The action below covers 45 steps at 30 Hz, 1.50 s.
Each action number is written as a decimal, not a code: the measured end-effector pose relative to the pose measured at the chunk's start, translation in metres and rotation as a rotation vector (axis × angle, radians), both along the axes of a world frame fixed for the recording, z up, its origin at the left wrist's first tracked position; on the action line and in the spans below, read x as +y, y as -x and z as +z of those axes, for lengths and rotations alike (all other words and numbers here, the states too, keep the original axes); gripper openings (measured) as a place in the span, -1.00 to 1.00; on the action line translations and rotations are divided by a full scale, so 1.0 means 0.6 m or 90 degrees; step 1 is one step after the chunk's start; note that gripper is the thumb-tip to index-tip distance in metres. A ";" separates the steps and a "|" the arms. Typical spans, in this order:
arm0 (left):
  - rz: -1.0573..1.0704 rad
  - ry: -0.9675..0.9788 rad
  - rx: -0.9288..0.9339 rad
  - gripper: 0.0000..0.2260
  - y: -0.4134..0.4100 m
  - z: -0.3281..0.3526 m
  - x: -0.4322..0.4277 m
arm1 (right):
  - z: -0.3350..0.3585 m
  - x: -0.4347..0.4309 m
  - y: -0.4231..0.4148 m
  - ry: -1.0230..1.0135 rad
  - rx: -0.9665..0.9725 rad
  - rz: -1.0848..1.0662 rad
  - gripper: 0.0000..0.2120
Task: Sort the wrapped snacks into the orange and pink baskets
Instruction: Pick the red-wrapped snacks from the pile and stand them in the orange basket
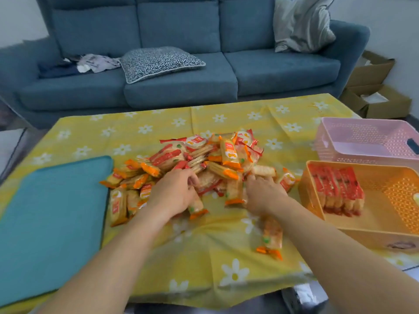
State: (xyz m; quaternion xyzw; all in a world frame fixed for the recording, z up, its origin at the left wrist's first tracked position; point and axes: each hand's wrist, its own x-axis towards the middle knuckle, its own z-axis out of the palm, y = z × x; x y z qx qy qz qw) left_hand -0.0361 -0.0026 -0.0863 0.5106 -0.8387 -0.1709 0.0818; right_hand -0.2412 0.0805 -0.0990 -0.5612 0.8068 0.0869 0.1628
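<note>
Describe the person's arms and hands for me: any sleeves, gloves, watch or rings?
The left hand and right hand wear no gloves, and no ring, watch or bracelet shows on either. The left forearm and right forearm are uncovered down to the frame's bottom edge. No sleeve is in view.
</note>
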 end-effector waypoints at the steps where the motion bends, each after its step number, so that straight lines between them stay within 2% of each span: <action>1: 0.006 -0.013 0.020 -0.84 -0.003 0.003 -0.007 | 0.002 -0.005 0.000 -0.003 0.034 0.000 -0.35; 4: 0.006 -0.058 0.124 -0.86 -0.003 0.001 -0.020 | 0.030 -0.020 0.008 -0.059 0.089 0.021 -0.20; 6: -0.027 -0.103 0.211 -0.78 0.004 -0.001 -0.020 | 0.052 -0.029 0.017 -0.068 0.030 0.035 -0.30; 9: -0.109 -0.237 0.295 -0.40 0.025 0.004 -0.010 | 0.078 -0.038 0.015 0.062 -0.100 0.062 -0.43; 11: -0.124 -0.264 0.267 -0.17 0.035 0.003 -0.010 | 0.089 -0.045 -0.002 0.165 -0.211 0.081 -0.50; 12: -0.121 -0.253 0.253 -0.14 0.037 0.002 -0.013 | 0.091 -0.052 -0.011 0.185 -0.257 0.092 -0.51; 13: -0.116 -0.240 0.258 -0.18 0.035 0.002 -0.022 | 0.091 -0.061 -0.019 0.193 -0.297 0.100 -0.50; 16: -0.061 -0.212 0.310 -0.54 0.011 0.012 -0.056 | 0.083 -0.090 -0.027 0.224 -0.422 0.054 -0.45; 19: 0.092 -0.206 0.389 -0.75 -0.026 0.016 -0.092 | 0.064 -0.115 -0.044 0.315 -0.618 -0.058 -0.55; 20: 0.157 -0.216 0.412 -0.77 -0.037 0.019 -0.099 | 0.055 -0.121 -0.056 0.331 -0.598 -0.049 -0.56; 24: 0.290 -0.237 0.465 -0.84 -0.070 0.032 -0.116 | 0.003 -0.142 -0.106 0.229 -0.231 0.172 -0.24; 27: 0.342 -0.203 0.473 -0.88 -0.088 0.044 -0.124 | -0.016 -0.158 -0.120 0.237 0.011 0.199 -0.14; 30: 0.379 -0.192 0.471 -0.82 -0.108 0.059 -0.131 | -0.012 -0.192 -0.123 0.222 0.133 0.234 -0.05; 33: 0.429 -0.218 0.513 -0.84 -0.132 0.068 -0.143 | -0.003 -0.223 -0.122 0.172 0.189 0.246 -0.21; 36: 0.452 -0.243 0.539 -0.90 -0.150 0.068 -0.152 | 0.017 -0.235 -0.114 0.181 0.205 0.286 -0.41; 39: 0.441 -0.267 0.533 -0.92 -0.156 0.063 -0.155 | 0.042 -0.219 -0.094 0.218 0.137 0.312 -0.37; 42: 0.417 -0.318 0.546 -0.90 -0.159 0.060 -0.157 | 0.064 -0.182 -0.074 0.293 -0.020 0.245 -0.39; 45: 0.371 -0.374 0.635 -0.86 -0.150 0.065 -0.147 | 0.074 -0.136 -0.069 0.352 -0.296 0.125 -0.41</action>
